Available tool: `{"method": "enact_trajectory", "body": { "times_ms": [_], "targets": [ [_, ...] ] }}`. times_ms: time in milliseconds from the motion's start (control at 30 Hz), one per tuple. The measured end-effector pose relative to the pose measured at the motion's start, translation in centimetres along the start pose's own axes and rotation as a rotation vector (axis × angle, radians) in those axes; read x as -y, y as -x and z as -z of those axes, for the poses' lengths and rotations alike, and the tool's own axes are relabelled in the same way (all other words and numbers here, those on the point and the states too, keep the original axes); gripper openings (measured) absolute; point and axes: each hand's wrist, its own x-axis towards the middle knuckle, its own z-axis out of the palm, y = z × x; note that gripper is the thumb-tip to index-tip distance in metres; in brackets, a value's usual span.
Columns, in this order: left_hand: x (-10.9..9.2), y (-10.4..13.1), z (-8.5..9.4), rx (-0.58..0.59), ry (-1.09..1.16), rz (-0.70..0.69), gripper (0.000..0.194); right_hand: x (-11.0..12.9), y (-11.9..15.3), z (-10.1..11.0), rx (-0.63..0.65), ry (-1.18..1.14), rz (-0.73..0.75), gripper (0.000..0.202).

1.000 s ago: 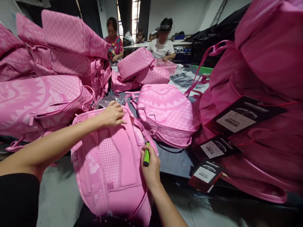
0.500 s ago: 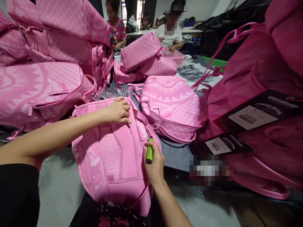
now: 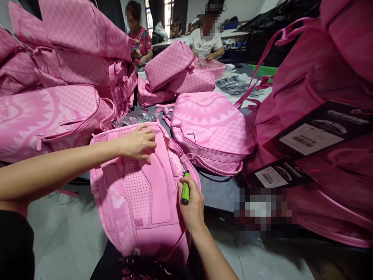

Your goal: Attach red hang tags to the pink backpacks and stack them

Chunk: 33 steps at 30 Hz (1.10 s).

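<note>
A pink backpack (image 3: pixel 161 194) leans on my lap with its padded, perforated back panel facing up. Across its upper part rests my left hand (image 3: pixel 140 143), fingers spread and bent over the fabric, holding nothing. My right hand (image 3: pixel 190 202) grips a green tool with a black end (image 3: pixel 185 190) beside the bag's right edge, near the strap (image 3: pixel 176 148). The tool's thin tip points away from me, close to the strap. What the tip touches is too small to tell.
Another pink backpack (image 3: pixel 208 124) lies just beyond, on the table (image 3: pixel 218 190). Pink bags are piled at the left (image 3: pixel 72 66) and right (image 3: pixel 291 93), with black tags (image 3: pixel 323 128) on the right pile. Two people sit across the table, near clear plastic wrap (image 3: pixel 237 83).
My left hand has slid slightly left and down on the back panel, its fingers spreading a little. My right hand with the green tool has shifted slightly down and right.
</note>
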Motion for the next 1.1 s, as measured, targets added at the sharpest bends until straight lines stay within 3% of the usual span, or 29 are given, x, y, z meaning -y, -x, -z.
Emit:
{"method": "enact_trajectory", "body": {
  "times_ms": [67, 167, 300, 333, 400, 500, 600, 733, 867, 933, 1000, 1033, 1100],
  "targets": [
    [-1.2, 1.0, -0.6, -0.074, -0.043, 0.052, 0.023, -0.1, -0.2, 0.4, -0.002, 0.045, 0.006, 0.018],
    [-2.6, 2.3, -2.2, -0.289, -0.109, 0.079, 0.006, 0.8, -1.5, 1.5, -0.013, 0.149, 0.104, 0.028],
    [-3.2, 2.9, -4.3, -0.493, -0.129, 0.077, 0.013, 3.1, -4.9, 2.2, -0.154, 0.066, 0.352, 0.020],
    [-3.3, 3.0, -4.6, -0.509, -0.123, 0.089, 0.015, 3.6, -6.1, 2.0, -0.124, 0.021, 0.405, 0.022],
    [-3.4, 3.1, -5.2, -0.521, -0.092, 0.122, 0.014, 4.5, -8.7, 0.9, 0.058, 0.039, 0.427, 0.029],
    [-3.4, 3.1, -6.1, -0.560, -0.035, 0.178, 0.013, 5.4, -12.7, -1.4, 0.406, 0.322, 0.290, 0.023],
    [-3.4, 3.0, -7.3, -0.572, 0.051, 0.232, 0.020, 6.2, -15.5, -3.5, 0.606, 0.544, 0.208, 0.021],
    [-3.7, 2.9, -8.9, -0.589, 0.166, 0.291, 0.025, 6.6, -16.6, -5.7, 0.667, 0.555, 0.112, 0.022],
    [-3.4, 3.4, -9.5, -0.700, 0.178, 0.320, 0.025, 5.8, -16.2, -7.6, 0.661, 0.550, 0.080, 0.020],
    [-2.3, 3.7, -9.2, -0.825, 0.140, 0.471, 0.028, 5.3, -16.1, -8.2, 0.646, 0.559, 0.066, 0.024],
    [-0.6, 3.8, -8.8, -0.888, 0.073, 0.758, 0.036, 5.1, -16.0, -8.6, 0.628, 0.575, 0.058, 0.026],
    [0.4, 3.8, -8.6, -0.833, 0.044, 0.905, 0.040, 5.1, -16.0, -8.8, 0.623, 0.584, 0.059, 0.025],
    [2.0, 3.6, -8.3, -0.593, 0.035, 1.083, 0.040, 5.2, -16.1, -9.1, 0.622, 0.605, 0.067, 0.024]
  ]
}}
